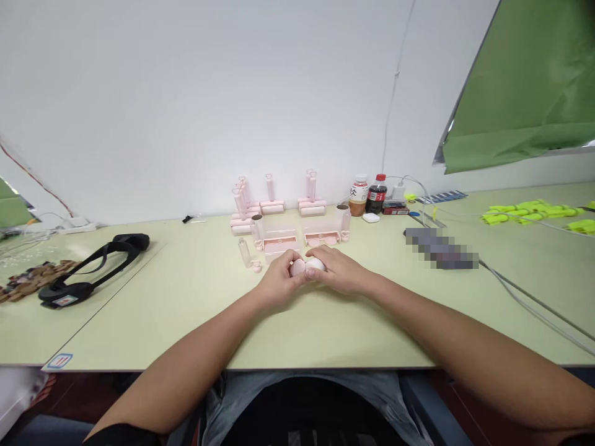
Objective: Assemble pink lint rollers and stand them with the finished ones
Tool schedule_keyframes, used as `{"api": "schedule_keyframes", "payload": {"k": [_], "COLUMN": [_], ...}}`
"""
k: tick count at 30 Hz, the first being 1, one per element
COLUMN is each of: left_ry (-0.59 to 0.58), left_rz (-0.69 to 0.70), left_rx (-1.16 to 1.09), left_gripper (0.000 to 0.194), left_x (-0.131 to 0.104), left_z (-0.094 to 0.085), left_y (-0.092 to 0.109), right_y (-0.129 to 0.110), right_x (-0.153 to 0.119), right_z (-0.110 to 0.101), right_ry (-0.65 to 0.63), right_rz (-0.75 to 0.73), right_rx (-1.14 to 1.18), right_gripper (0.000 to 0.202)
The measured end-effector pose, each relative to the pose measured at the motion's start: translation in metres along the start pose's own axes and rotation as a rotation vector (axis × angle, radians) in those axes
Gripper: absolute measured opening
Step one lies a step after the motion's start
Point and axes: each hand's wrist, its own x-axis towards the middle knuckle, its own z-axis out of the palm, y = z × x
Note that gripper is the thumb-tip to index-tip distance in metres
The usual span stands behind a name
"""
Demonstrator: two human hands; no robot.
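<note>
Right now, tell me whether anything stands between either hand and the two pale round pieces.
Nothing visible does: the left hand is on the left piece, the right hand on the right piece. The pink trays lie beyond them.

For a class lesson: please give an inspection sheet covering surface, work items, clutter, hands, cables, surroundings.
Surface: flat pale green tabletop, seam at left.
Work items: two round pale pieces; pale pink rollers with upright handles behind.
Clutter: black curved headset; red-capped dark bottle; yellow bundles.
Hands: left hand and right hand each hold a round piece.
Cables: thin white cable down white wall; more on tabletop.
Surroundings: wall ahead; green sheet at right.
</note>
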Motion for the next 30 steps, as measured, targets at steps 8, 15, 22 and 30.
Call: {"api": "schedule_keyframes", "payload": {"k": [8,15,22,30], "left_ry": [-0.062,-0.13,-0.231,-0.259], "left_rz": [-0.164,-0.181,-0.223,-0.256], "left_rx": [-0.332,-0.343,-0.342,-0.343], "left_gripper": [0.04,0.041,0.04,0.038], "left_x": [0.0036,0.0036,0.0023,0.0033], "left_z": [-0.0009,-0.0015,-0.004,-0.0049], "left_y": [-0.0034,-0.0027,-0.0038,-0.0042], "right_y": [0.0033,0.0007,0.0004,-0.0032], "right_x": [0.0024,0.0035,0.0047,0.0038], "right_z": [-0.0036,-0.0019,-0.0016,-0.0025], "right_ry": [0.003,0.043,0.051,0.035], "right_rz": [-0.042,0.015,0.042,0.048], "right_rx": [0.039,0.082,0.036,0.042], "right_gripper": [0.053,0.051,0.051,0.05]}}
